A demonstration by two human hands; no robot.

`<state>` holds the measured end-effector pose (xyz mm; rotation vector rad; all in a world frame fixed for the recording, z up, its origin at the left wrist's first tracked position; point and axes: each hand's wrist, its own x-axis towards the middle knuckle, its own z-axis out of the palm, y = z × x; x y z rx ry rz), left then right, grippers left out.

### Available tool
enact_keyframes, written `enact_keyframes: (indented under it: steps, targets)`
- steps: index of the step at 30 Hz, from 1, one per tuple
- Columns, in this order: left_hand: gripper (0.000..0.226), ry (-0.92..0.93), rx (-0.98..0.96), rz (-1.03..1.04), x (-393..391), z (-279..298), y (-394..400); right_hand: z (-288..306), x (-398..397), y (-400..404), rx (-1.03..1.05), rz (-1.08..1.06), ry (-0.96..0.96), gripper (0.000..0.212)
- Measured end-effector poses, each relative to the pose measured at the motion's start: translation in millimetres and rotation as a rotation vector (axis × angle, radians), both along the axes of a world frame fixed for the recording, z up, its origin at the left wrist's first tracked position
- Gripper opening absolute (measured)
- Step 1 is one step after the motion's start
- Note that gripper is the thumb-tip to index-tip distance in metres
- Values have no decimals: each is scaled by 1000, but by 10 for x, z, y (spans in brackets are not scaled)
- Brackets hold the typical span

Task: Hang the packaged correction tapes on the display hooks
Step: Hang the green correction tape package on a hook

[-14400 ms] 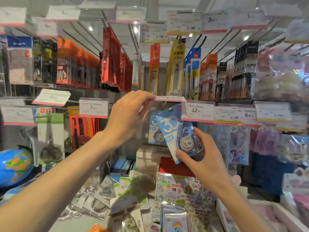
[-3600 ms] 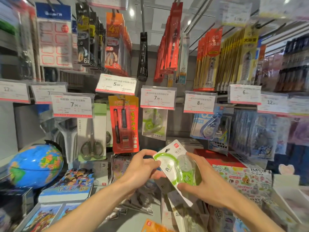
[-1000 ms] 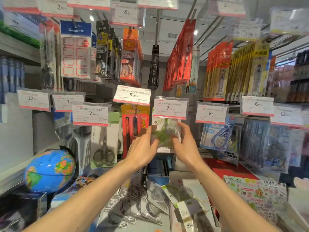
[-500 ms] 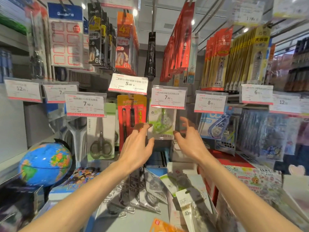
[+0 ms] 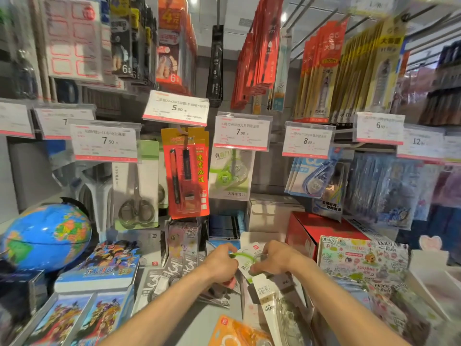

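While hands (image 5: 249, 264) grip, pkg (image 5: 245, 264) half-hidden.

"7.90" on price tag (image 5: 241, 132)

A green-and-white packaged correction tape (image 5: 230, 174) hangs upright on its display hook; another green-and-white pack (image 5: 247, 262) lies tilted among the loose packs below.

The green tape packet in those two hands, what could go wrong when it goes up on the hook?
1. Both the left hand and right hand pinch the green tape packet amid a loose pile; lifting may drag neighbours off.
2. The hook sits behind the 7.90 price tag, so the hole could miss.
3. The hanging green packet might get knocked off.
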<state>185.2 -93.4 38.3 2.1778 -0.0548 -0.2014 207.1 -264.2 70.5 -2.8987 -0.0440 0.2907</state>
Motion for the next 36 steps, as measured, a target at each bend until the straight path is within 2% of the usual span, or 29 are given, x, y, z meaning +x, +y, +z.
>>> enact_keyframes:
  steps: [5, 9, 14, 21, 26, 32, 36]
  targets:
    - [42, 86, -71, 23, 83, -112, -35, -69, 42, 53, -38, -16, -20, 63]
    - [40, 107, -166, 59, 85, -89, -51, -86, 115, 65, 16, -44, -52, 42]
    - [44, 63, -335, 120, 163, -22, -66, -45, 188, 126, 14, -60, -233, 44]
    - [40, -2, -491, 222, 181, 94, 44, 79, 258, 256, 29, 37, -344, 51]
    - [53, -25, -606, 326, 198, 152, 240, 245, 248, 381, 26, 142, -434, 61]
    - [29, -50, -721, 376, 133, 146, 491, 381, 135, 599, -6, 260, -470, 52]
    - [22, -1, -913, 365, -27, 169, 638, 490, -50, 715, -63, 310, -460, 40]
